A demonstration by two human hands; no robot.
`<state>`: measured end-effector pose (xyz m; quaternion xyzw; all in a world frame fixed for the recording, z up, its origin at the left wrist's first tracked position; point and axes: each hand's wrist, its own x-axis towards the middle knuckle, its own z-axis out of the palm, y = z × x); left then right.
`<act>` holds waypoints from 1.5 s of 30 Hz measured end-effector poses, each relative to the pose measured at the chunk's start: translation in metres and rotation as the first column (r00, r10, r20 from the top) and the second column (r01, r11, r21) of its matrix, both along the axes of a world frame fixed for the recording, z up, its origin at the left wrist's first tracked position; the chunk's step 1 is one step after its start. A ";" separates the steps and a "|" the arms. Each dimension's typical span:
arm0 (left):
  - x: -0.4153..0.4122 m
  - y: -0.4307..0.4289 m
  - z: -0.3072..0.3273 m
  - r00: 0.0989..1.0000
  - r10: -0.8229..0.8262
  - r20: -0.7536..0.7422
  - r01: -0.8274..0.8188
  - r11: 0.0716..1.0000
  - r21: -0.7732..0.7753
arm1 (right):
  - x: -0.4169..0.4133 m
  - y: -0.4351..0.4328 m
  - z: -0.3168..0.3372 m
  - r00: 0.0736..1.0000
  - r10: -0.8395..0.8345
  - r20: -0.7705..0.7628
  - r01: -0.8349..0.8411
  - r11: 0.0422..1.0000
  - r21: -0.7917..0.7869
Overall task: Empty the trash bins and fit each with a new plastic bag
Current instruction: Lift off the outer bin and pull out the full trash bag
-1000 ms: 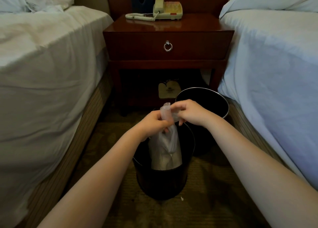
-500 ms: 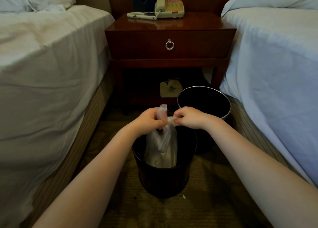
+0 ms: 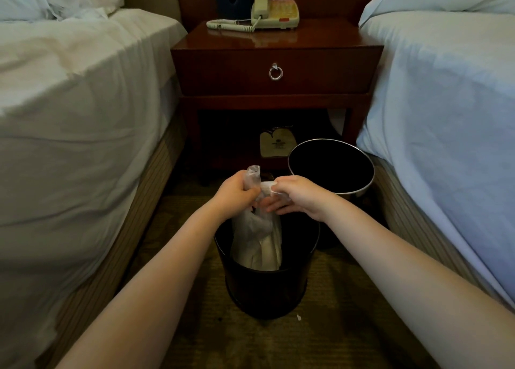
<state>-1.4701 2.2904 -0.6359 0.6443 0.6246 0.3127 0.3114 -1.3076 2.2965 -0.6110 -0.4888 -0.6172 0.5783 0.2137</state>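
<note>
A dark round trash bin stands on the carpet between two beds. A translucent white plastic bag with pale trash inside sits in it, its top gathered above the rim. My left hand grips one twisted end of the bag's top, which sticks up above my fist. My right hand pinches the other end just to the right. A second dark bin with a metal rim stands behind and to the right; it looks bare inside.
A dark wooden nightstand with a ring-pull drawer stands straight ahead, a phone on top. A pale tagged item lies underneath it. Beds flank the narrow carpet aisle on both sides. A small white scrap lies near the front bin.
Both hands have dropped slightly and drawn the two bag ends closer together over the bin. The bag's top looks more tightly gathered.
</note>
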 end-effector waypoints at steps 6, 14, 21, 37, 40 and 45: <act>0.001 -0.004 0.010 0.976 0.072 0.206 -0.048 0.992 -0.118 | -0.004 0.001 -0.011 0.950 0.013 0.313 -0.112 0.947 0.300; -0.002 -0.012 0.012 0.881 0.119 0.458 -0.026 0.979 -0.204 | -0.003 -0.009 -0.030 0.763 -0.174 0.622 -0.445 0.556 0.702; -0.003 -0.009 0.009 0.923 0.147 0.355 -0.114 0.987 -0.114 | 0.007 -0.004 -0.026 0.842 0.070 0.535 -0.393 0.758 0.520; 0.004 -0.009 0.020 0.999 0.009 0.037 -0.009 1.000 0.013 | 0.006 0.006 -0.019 0.982 0.064 0.176 -0.116 0.946 0.304; 0.009 -0.009 0.013 0.991 0.106 -0.084 -0.092 0.983 0.159 | 0.003 0.004 -0.018 0.985 0.087 0.147 -0.126 0.951 0.283; 0.005 -0.007 0.015 0.988 0.136 0.065 -0.141 0.988 0.070 | 0.001 0.006 -0.019 0.982 0.012 0.186 -0.080 0.928 0.363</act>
